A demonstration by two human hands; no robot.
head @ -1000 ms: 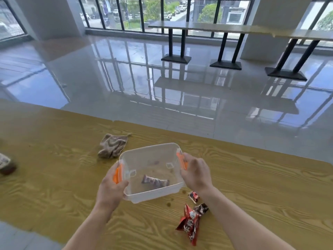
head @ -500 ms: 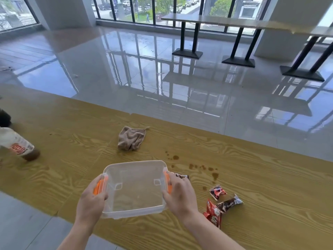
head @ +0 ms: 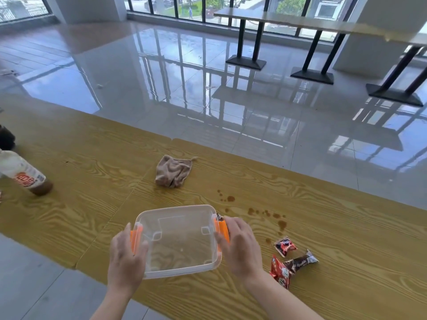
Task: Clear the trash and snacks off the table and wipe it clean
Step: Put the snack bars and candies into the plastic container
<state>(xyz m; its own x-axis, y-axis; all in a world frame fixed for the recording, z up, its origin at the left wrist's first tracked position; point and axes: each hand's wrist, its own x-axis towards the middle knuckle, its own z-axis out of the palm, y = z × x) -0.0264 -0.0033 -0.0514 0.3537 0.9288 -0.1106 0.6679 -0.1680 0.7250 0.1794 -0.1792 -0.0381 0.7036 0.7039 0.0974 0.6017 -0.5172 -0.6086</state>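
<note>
A clear plastic container [head: 175,207] with orange side clips rests on the wooden table [head: 346,227] near its front edge, and it looks empty. My left hand [head: 126,259] grips its left clip and my right hand [head: 240,248] covers its right clip. A dark wrapper end [head: 220,218] peeks out behind the container's far right corner. To the right lie a small red snack packet [head: 285,245], a brown wrapper [head: 300,262] and a red wrapper [head: 280,273]. Brown drops of spilled liquid [head: 265,213] dot the wood beyond them. A crumpled beige cloth [head: 173,172] lies farther back.
A drink bottle [head: 25,176] with an orange label stands at the far left of the table, a dark object [head: 5,137] behind it. Beyond the table's far edge is glossy tiled floor, with long tables on black legs [head: 245,42] by the windows.
The container has come toward me and to the left in both hands. The brown spill and the dark wrapper, seen through its bottom a second ago, now lie beyond its right corner.
</note>
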